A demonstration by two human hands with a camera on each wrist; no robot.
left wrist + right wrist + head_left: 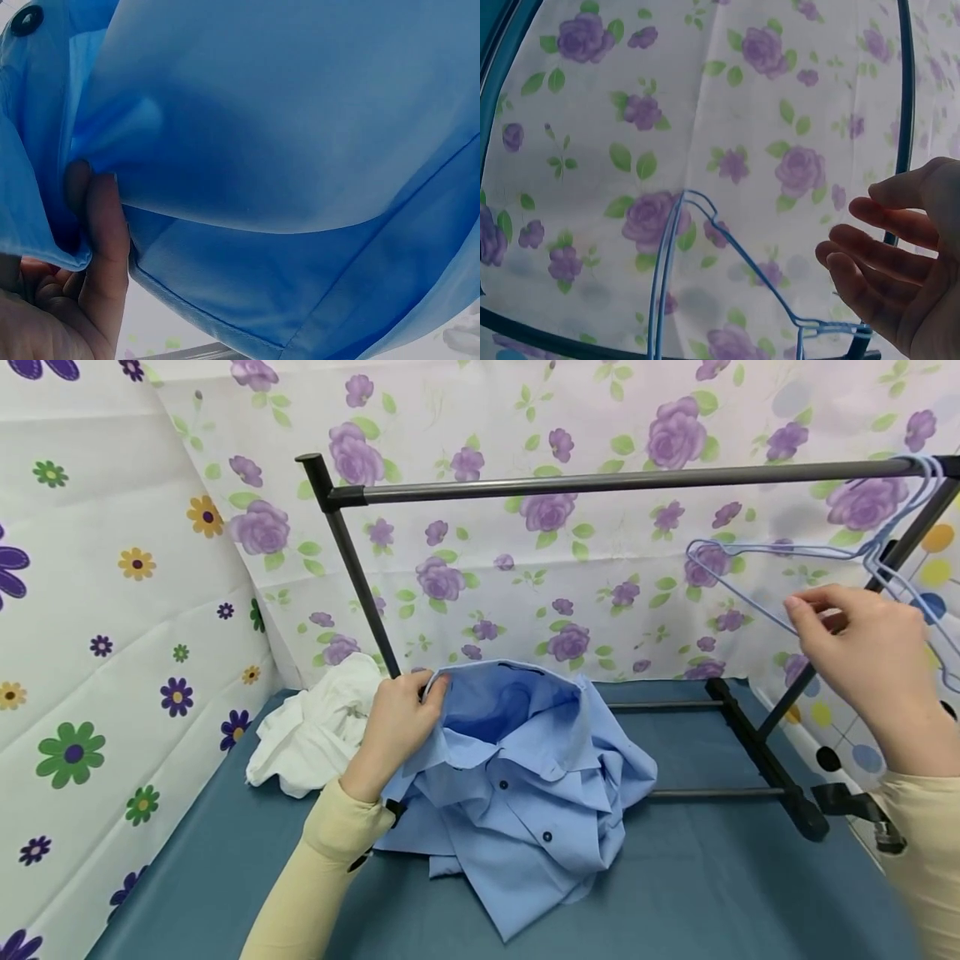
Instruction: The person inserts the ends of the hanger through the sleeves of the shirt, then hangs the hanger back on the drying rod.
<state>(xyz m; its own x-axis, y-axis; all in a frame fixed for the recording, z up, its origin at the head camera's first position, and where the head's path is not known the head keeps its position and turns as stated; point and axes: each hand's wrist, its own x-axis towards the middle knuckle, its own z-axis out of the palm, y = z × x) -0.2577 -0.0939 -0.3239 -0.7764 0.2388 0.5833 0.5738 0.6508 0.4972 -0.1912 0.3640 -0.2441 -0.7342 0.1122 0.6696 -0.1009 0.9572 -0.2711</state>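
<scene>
A light blue button-up shirt [551, 802] with dark buttons lies rumpled on the table, its collar raised and the neck opening showing. My left hand [397, 718] pinches the collar at its left side between thumb and fingers. The left wrist view shows that thumb and fingers at the edge of the blue cloth [247, 150]. Thin blue wire hangers [806, 552] hang at the right end of the rack's bar. Close in front of them is my right hand [873, 660]. In the right wrist view its fingers [885, 255] are loosely bent, apart from the hangers, holding nothing.
A black metal rack [600, 483] spans the back of the blue-covered table [697, 868]. Its right foot [772, 760] rests on the tabletop. A crumpled white garment [318, 727] lies left of the shirt. Flower-patterned sheets [450, 435] hang behind and at the left.
</scene>
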